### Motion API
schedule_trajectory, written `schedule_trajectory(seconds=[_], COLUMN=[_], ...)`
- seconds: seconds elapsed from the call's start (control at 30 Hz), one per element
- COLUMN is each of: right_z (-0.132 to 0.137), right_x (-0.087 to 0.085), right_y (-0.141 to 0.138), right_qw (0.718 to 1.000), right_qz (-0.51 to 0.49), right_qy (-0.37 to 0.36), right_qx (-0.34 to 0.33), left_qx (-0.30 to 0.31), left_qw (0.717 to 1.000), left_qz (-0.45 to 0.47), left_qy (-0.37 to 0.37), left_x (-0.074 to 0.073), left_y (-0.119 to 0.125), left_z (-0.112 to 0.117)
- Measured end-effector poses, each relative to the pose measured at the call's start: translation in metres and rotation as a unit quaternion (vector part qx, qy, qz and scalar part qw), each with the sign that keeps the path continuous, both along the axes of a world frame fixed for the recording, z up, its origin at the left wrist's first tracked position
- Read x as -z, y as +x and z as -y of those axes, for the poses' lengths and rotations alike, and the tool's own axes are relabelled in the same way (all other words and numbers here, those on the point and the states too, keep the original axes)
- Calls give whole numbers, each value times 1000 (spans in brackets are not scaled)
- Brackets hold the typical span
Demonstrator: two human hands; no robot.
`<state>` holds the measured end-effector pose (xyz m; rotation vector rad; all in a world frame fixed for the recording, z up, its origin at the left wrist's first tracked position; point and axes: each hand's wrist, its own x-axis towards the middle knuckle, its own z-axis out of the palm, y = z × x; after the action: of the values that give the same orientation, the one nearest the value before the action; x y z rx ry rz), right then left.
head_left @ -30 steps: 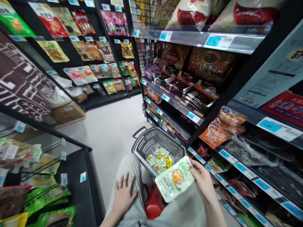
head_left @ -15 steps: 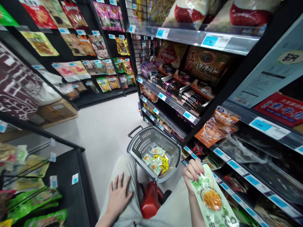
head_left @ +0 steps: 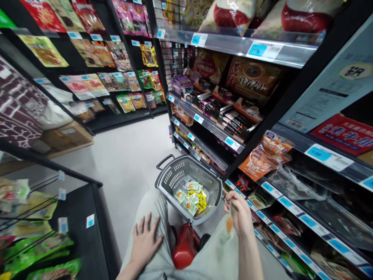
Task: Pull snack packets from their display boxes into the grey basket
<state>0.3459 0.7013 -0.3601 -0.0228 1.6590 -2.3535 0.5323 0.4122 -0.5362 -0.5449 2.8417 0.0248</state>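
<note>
My right hand (head_left: 241,213) pinches the top of a pale green snack packet (head_left: 229,224), which hangs turned nearly edge-on and blurred above my right thigh, its orange food picture partly showing. My left hand (head_left: 145,239) lies flat on my left thigh, fingers spread, a ring on one of them, holding nothing. In front of my knees stands a grey plastic shopping basket (head_left: 174,177). Several small green packets (head_left: 190,209) with orange pictures and some yellow packets (head_left: 201,202) lie on its bottom. My right hand is just beside the basket's right end, apart from it.
Close on the right runs a shelf unit (head_left: 288,200) with price tags and orange packets (head_left: 256,161). A low black display (head_left: 90,237) stands to the left. Between my legs is a red object (head_left: 184,247). Snack shelves (head_left: 87,66) line the back, beyond the pale floor (head_left: 125,155).
My right hand has turned over, swinging the green packet from face-on at the right to nearly edge-on, nearer the basket. My left hand stays on my thigh.
</note>
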Motion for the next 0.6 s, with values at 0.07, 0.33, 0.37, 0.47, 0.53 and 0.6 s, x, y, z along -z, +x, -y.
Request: schedule_trajectory(seconds=[0.07, 0.33, 0.37, 0.47, 0.53, 0.6], right_z=[-4, -13, -15, -22, -26, -27], right_x=[-3, 2, 3, 0, -6, -14], right_y=[0, 2, 3, 7, 10, 12], right_qw=[992, 988, 988, 985, 985, 980], right_qz=[7, 25, 21, 14, 9, -10], right_qy=[122, 149, 151, 170, 166, 178], right_qx=[21, 37, 35, 7, -43, -88], left_qx=[0, -2, -1, 2, 5, 7], left_qw=[1000, 1000, 1000, 1000, 1000, 1000], left_qz=[2, -7, -8, -11, -13, -17], left_qy=[3, 13, 11, 5, 4, 3], left_x=[0, 0, 0, 1, 1, 2], left_y=[1, 0, 0, 0, 1, 1], left_z=[0, 0, 1, 1, 1, 1])
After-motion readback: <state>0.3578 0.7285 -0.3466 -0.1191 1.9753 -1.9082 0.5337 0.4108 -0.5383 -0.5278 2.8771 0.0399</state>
